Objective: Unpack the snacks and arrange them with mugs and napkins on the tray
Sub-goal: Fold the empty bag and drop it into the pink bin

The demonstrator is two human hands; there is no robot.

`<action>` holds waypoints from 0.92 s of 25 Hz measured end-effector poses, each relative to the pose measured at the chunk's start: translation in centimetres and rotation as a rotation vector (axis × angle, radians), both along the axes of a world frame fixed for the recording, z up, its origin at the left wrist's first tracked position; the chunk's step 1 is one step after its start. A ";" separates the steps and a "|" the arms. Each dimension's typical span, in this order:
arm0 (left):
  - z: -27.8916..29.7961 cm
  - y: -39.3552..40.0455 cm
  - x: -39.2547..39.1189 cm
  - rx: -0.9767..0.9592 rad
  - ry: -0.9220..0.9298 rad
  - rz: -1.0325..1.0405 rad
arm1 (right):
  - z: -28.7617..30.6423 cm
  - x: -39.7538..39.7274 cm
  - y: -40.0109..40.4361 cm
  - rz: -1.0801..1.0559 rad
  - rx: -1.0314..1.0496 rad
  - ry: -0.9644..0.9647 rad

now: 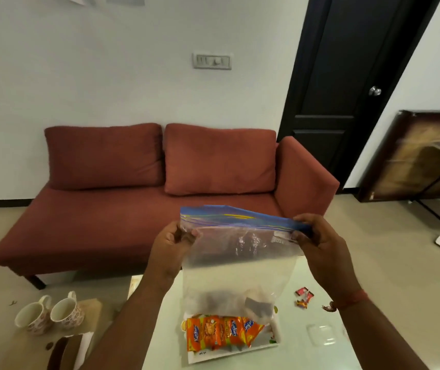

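Note:
I hold a clear zip bag with a blue seal strip up in front of me, above the table. My left hand pinches its top left corner and my right hand pinches its top right corner. Some dark contents sit in the bag's bottom. Below it, several orange snack packets lie on a white tray on the glass table. Two patterned white mugs stand on a low surface at the lower left.
Small red candy wrappers lie on the table to the right. A clear plastic lid rests near the table's right side. A red sofa stands beyond the table, a dark door behind it to the right.

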State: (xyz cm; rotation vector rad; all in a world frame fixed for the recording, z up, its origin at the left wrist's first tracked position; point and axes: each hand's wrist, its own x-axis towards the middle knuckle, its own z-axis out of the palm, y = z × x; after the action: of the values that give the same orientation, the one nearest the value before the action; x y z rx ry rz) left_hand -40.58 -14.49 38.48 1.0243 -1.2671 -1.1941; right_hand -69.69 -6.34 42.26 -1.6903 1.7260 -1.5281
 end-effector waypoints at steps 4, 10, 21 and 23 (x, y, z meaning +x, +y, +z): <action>2.1 -0.1 -2.6 -0.026 0.123 0.130 | 2.2 -3.5 -0.8 0.055 0.000 -0.100; 4.7 -0.1 -7.1 -0.030 0.298 0.313 | 4.5 -5.2 -2.5 0.248 0.171 -0.511; 4.6 1.5 -5.3 -0.049 0.031 0.138 | 3.5 -4.4 -4.4 0.193 0.199 -0.610; 5.3 1.5 -4.8 -0.101 0.038 0.195 | 3.1 -3.6 -4.5 0.116 0.177 -0.607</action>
State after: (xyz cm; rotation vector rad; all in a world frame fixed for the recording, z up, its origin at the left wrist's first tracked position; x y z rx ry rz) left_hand -45.35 -13.01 43.77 1.0217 -1.1575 -0.9865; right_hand -73.28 -10.84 45.39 -1.0641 1.3647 -1.5657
